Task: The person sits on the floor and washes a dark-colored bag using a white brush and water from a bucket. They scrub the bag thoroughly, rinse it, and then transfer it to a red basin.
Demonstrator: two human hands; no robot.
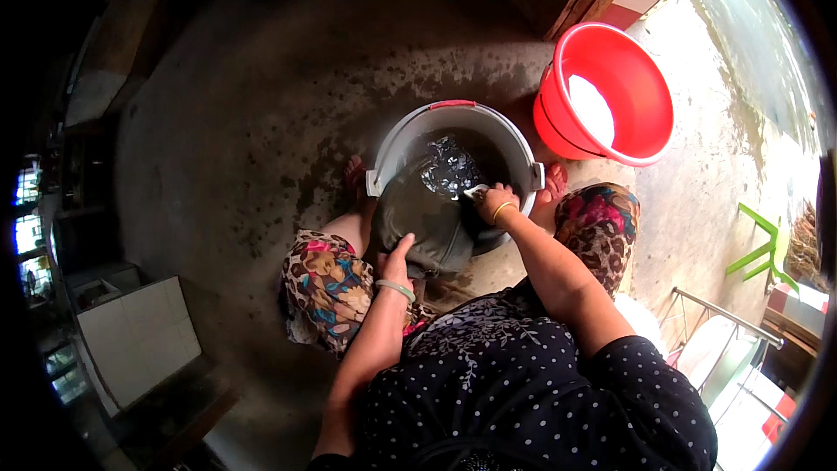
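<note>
A light grey plastic bucket (505, 125) with a red handle grip stands between my feet, holding dark, glinting water (451, 160). A wet, dark grey-green fabric item (425, 219), possibly a bag, lies partly in the water and over the bucket's near side. My left hand (395, 263), with a pale green bangle at the wrist, grips its near left edge, thumb on top. On the right of the bucket my right hand (497, 204) is closed around a small whitish object (476, 191), over the fabric's right side. Its fingers hide most of that object, so its kind is unclear.
A red plastic bucket (644, 88) with something white (592, 108) inside stands at the upper right. Wet patches mark the concrete floor (261, 163). A green plastic frame (762, 245) and a metal rail (726, 315) are at the right. A tiled block (140, 340) stands at the lower left.
</note>
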